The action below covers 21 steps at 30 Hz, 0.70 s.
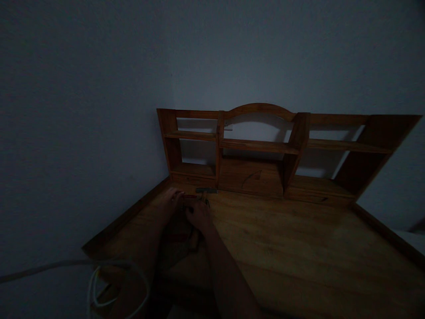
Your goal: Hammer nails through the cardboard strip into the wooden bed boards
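Observation:
The scene is very dark, so small shapes are hard to read. On the left part of the wooden desk [282,235], my left hand [171,199] has its fingers bent at the left end of a slim dark-red piece [190,196]. Close by on the right, my right hand [198,212] is closed, its thumb and fingers curled towards the left hand; what they hold is too dark to make out. A hammer [206,190] lies just beyond the right hand, its head crosswise. Nearer me, between my forearms, are another dark-red piece [178,237] and a flat dark shape [172,254].
A wooden shelf unit [259,144] with an arched top stands along the desk's back edge against the wall [259,53]. Raised wooden edges [129,212] border the desk's sides. A pale cable [63,263] loops at the lower left, near my left forearm.

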{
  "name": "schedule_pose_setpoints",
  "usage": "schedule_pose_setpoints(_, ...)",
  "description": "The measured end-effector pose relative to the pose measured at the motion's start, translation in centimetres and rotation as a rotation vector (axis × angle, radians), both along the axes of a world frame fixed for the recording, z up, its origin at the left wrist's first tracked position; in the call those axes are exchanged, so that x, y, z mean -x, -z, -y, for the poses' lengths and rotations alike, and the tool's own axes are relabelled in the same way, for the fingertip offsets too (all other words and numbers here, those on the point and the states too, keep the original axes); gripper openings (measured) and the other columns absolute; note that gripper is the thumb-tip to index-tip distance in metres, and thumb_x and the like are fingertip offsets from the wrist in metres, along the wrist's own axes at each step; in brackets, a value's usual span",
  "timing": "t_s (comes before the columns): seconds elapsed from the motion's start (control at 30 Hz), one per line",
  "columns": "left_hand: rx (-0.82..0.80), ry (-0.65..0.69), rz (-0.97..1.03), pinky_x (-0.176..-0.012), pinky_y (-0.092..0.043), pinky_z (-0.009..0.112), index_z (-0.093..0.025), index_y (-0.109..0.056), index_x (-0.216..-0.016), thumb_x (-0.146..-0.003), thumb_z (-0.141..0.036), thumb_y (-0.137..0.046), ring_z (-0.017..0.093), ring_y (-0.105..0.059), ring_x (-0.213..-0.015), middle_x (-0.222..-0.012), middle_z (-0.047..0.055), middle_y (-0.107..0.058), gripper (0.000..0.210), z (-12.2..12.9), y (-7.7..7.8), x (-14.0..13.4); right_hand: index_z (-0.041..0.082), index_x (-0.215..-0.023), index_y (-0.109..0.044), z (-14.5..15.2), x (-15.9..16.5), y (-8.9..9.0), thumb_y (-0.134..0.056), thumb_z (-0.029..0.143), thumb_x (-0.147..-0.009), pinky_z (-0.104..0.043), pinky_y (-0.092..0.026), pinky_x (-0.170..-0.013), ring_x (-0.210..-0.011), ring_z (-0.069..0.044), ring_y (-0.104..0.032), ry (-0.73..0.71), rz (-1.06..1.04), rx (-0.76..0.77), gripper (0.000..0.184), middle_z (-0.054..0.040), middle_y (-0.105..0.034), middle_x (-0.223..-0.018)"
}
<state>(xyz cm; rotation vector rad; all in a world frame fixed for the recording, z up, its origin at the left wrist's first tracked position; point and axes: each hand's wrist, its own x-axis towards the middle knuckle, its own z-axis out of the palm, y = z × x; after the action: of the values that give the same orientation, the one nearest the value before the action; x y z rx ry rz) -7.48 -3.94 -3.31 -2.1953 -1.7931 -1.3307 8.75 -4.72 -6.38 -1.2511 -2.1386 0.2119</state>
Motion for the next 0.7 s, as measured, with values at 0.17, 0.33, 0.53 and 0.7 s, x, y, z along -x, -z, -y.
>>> schedule_pose_setpoints(0.17,0.048,0.046,0.115,-0.084,-0.049,0.029,-0.021,-0.064,-0.092,-0.086,-0.043,-0.049,0.019,-0.064,-0.091,-0.098,0.004,-0.069,0.027,0.6,-0.4,-0.6,0.018,-0.137,-0.043,-0.8,0.3,0.2,-0.031,0.030,-0.100,-0.032,-0.042,-0.089,-0.107,-0.021,-0.059,0.122,-0.101,-0.057,0.041,-0.0106,-0.063,-0.122)
schedule_pose_setpoints(0.33,0.115,0.091,0.231,-0.084,-0.050,0.030,-0.021,-0.067,-0.093,-0.082,-0.048,-0.053,0.020,-0.065,-0.090,-0.095,0.004,-0.070,0.032,0.5,-0.4,-1.1,0.021,-0.113,-0.060,-1.0,0.6,0.1,-0.030,0.031,-0.101,-0.029,-0.041,-0.090,-0.100,-0.017,-0.061,0.095,-0.114,-0.117,0.034,-0.0056,-0.068,-0.105)
schedule_pose_setpoints(0.53,0.114,0.098,0.232,-0.082,-0.050,0.030,-0.019,-0.067,-0.092,-0.080,-0.050,-0.054,0.020,-0.065,-0.088,-0.095,0.005,-0.071,0.035,0.5,-0.8,-1.5,0.023,-0.103,-0.062,-0.6,0.8,-0.5,-0.037,0.033,-0.099,-0.026,-0.041,-0.087,-0.097,-0.015,-0.061,0.104,-0.080,-0.124,0.027,-0.0026,-0.068,-0.100)
schedule_pose_setpoints(0.7,0.130,-0.102,0.055,-0.081,-0.049,0.029,-0.023,-0.067,-0.098,-0.087,-0.044,-0.045,0.020,-0.066,-0.089,-0.097,0.004,-0.071,0.033,1.2,-1.2,-1.6,0.016,-0.113,-0.058,-1.1,0.1,0.0,-0.031,0.029,-0.101,-0.032,-0.047,-0.082,-0.093,-0.017,-0.063,0.356,-0.058,-0.006,0.033,-0.0077,-0.067,-0.101)
